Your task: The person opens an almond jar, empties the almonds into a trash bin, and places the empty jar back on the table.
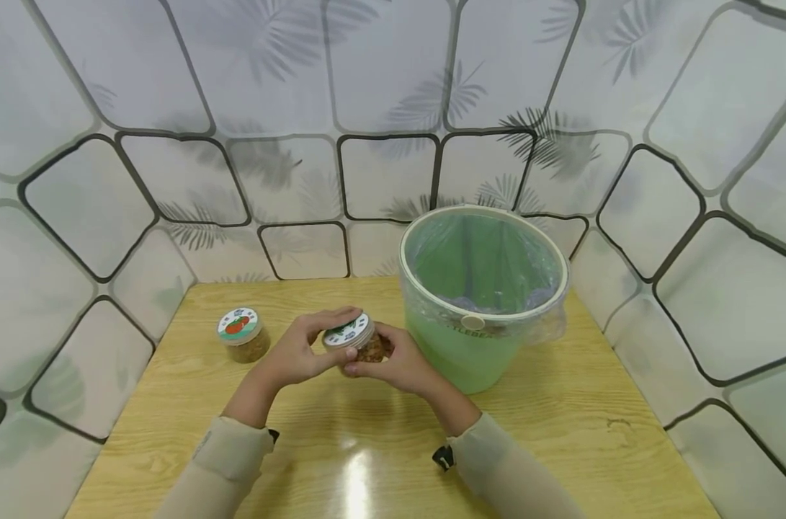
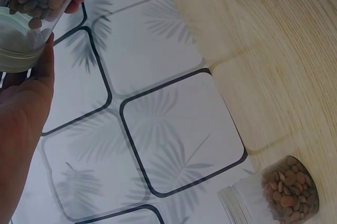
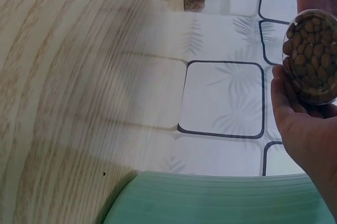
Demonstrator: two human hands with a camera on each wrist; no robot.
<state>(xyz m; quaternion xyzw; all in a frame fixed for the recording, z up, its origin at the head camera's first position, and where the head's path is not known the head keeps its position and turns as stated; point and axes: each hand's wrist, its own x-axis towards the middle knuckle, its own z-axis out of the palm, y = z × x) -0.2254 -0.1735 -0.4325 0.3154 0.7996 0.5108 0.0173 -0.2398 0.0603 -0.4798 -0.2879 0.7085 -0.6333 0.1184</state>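
Both hands hold a clear jar (image 1: 369,347) of brown almond-like pieces up off the table, tilted. My left hand (image 1: 302,348) grips its round white-and-green lid (image 1: 346,333), thumb at the near side and fingers over the far edge. The fingers of my right hand (image 1: 402,362) curl round the jar's body. In the right wrist view the jar's base (image 3: 315,56) shows the pieces packed against it. From the left wrist, the pieces (image 2: 37,0) lie toward the base, with a space between them and the lid.
A second jar (image 1: 245,337), with a tomato picture on its lid, stands on the wooden table (image 1: 354,461) to the left. Right of the hands stands a green bucket (image 1: 457,353) lined with a clear plastic bag. Patterned white sheeting (image 1: 393,176) encloses the back and sides.
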